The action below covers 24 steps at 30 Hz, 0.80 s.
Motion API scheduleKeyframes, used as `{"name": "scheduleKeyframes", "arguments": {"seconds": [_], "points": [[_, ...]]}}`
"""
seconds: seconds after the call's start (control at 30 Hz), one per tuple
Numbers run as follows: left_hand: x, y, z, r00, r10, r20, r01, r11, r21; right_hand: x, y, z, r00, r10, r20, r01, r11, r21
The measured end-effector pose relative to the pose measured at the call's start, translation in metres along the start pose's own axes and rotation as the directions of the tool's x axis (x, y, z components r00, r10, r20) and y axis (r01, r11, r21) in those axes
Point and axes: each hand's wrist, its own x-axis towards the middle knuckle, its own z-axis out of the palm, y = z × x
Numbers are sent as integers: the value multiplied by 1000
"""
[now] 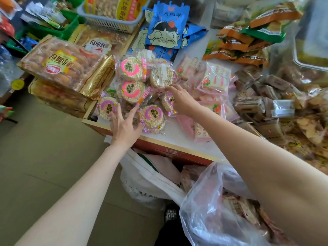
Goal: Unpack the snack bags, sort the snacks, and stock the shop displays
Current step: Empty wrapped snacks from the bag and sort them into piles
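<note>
Several round puffed-rice cakes [132,91] in clear wrappers with pink or purple ring labels lie piled on the white display counter [177,135]. My left hand [124,124] hovers with spread, straight fingers over the near cakes, its fingertips at a purple-labelled cake [107,108]. My right hand [181,99] reaches across the pile; its fingertips touch the wrapper edge of a cake turned face down [161,77]. A clear plastic bag [218,206] with brown snack packs hangs below my right forearm.
Large bread bags [60,64] sit left of the cakes. Pink-wrapped square snacks [214,79] and brown packets [262,100] fill the right. Blue cartoon packs [166,27] and a white basket [113,22] are behind. White bags [145,181] stand on the floor under the counter.
</note>
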Motion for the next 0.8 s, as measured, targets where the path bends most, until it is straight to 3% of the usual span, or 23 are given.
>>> {"name": "scheduleKeyframes", "arguments": {"seconds": [0.13,0.27,0.33,0.43,0.5,0.57,0.67,0.8], "points": [[-2,10,-2,995,78,-55,-77,997,6,-24,1,-10,998,10,-54,-5,996,90],[-36,44,14,952,304,-34,-306,951,-52,-106,30,-33,988,16,-156,5,991,134],[-66,66,33,907,418,47,-412,905,-109,-166,58,-46,984,7,-180,15,993,120],[-112,98,65,801,513,308,-447,855,-262,-268,94,-62,976,114,-185,-81,981,178],[-136,111,86,711,474,520,-382,880,-281,-326,111,-54,968,219,-125,-189,958,215],[-152,114,102,655,395,644,-387,908,-162,-361,125,-28,949,313,29,-312,930,193],[-159,118,106,654,310,690,-399,916,-32,-375,140,32,826,422,373,-454,891,-3],[-158,128,95,653,279,704,-331,941,-67,-358,151,101,768,418,486,-466,884,-24]]}}
